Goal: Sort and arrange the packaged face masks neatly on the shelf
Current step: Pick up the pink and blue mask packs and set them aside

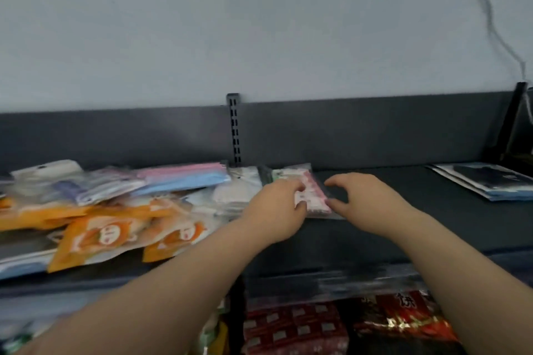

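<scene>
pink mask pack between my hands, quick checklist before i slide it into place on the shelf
1. Left hand pinching the pink mask pack at its left edge: ok.
2. Right hand holding the right edge: cannot tell, blurred.
3. Pack lying flat on the shelf: ok.
4. Bare room to its right: ok.
5. Orange packs on the left tidy: not ok, overlapping heap.

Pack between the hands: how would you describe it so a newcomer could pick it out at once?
Find the slotted post at the back of the dark shelf. Just right of its foot lies a clear pack with pink-and-white contents. Unlike the orange packs and white packs to its left, it is gripped by the left hand and right hand.
</scene>
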